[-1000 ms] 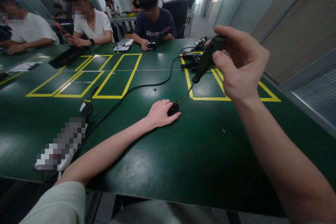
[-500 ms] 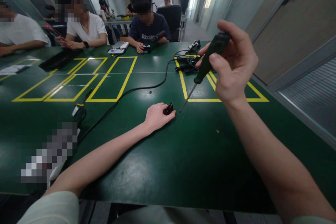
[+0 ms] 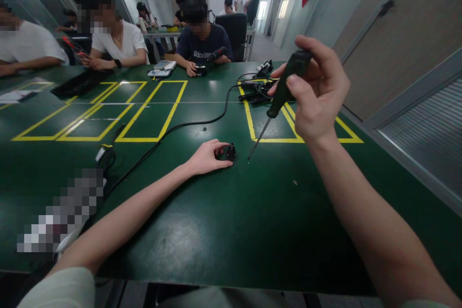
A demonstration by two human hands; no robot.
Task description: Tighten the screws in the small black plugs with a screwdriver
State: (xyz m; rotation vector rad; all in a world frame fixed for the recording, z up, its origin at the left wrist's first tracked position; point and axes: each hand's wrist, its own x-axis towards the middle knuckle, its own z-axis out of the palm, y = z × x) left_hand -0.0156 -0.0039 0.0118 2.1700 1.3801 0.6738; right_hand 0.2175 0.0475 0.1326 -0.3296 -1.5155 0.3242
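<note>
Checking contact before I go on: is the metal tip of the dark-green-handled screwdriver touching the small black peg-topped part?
No, green tabletop shows between the screwdriver and the black part.

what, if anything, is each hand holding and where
Right hand: a screwdriver, by its handle. Left hand: curved around a small black part; contact unclear.

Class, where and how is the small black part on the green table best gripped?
Probably by its wider lower body, pinched from the left by the left hand: the small black part stands upright, narrowing to a stub on top, and the screwdriver points down on its right.
</note>
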